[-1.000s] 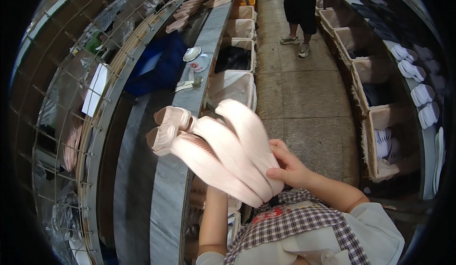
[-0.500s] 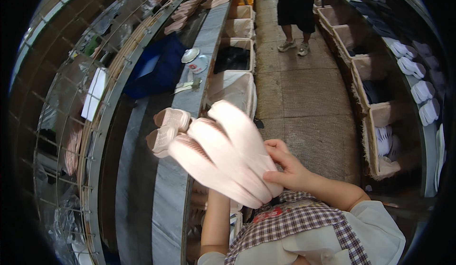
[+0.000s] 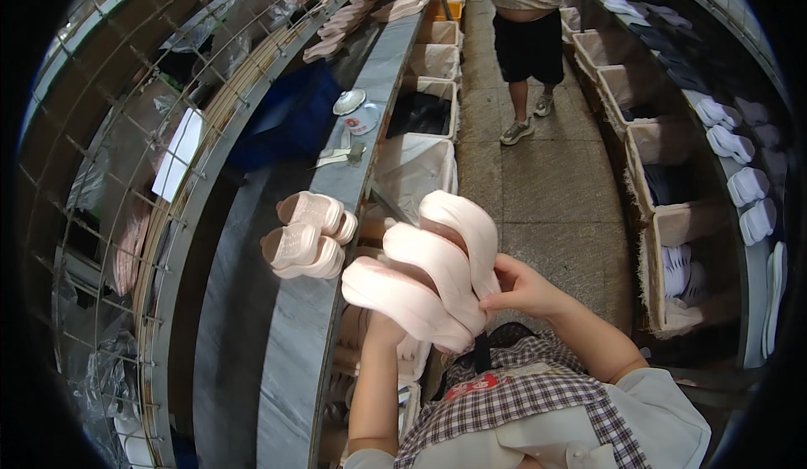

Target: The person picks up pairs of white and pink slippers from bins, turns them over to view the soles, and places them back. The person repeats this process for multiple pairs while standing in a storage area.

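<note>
Several pale pink slippers (image 3: 429,263) are fanned out in front of my apron, held in both hands. My right hand (image 3: 523,288) grips their right edge, thumb and fingers closed on the outermost one. From below, my left hand (image 3: 385,331) reaches under the left side of the bunch; its fingers are hidden behind the slippers. Left of them, on the grey bench, lies a small stack of similar pale pink slippers (image 3: 304,238), apart from my hands.
Along the grey bench (image 3: 294,360) are a white lidded container (image 3: 357,112), a blue crate (image 3: 277,120) and more pink slippers (image 3: 340,28). Lined bins (image 3: 416,166) flank the aisle on both sides. Another person (image 3: 530,44) stands ahead in the aisle. White slippers (image 3: 746,185) sit on the right shelf.
The held slippers have moved right and toward me, tilting to show their ends, and no longer cover the stack on the bench. The other person's feet have shifted.
</note>
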Demonstrator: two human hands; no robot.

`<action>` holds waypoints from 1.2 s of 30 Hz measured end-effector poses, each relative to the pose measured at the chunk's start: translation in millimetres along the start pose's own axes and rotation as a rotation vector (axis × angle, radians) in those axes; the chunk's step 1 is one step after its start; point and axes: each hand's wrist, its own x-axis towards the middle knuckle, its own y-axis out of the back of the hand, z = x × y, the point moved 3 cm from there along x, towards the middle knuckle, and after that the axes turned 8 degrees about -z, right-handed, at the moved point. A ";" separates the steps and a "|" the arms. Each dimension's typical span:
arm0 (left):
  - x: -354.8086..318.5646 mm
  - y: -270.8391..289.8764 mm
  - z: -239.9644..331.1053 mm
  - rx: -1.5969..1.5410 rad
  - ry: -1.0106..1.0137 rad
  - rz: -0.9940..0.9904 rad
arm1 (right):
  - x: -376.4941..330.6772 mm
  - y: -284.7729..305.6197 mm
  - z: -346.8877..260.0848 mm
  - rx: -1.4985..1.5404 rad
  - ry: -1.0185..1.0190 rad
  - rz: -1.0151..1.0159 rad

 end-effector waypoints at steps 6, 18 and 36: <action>-0.4 5.3 4.0 -0.217 0.068 0.018 | 0.3 7.8 3.0 0.022 -0.033 -0.025; 14.4 -41.9 83.5 -1.310 0.209 -0.053 | 19.7 13.7 -32.1 -0.785 0.550 -0.065; 1.3 -31.8 35.7 -1.184 0.139 0.093 | 10.7 -1.5 3.1 0.113 0.294 -0.111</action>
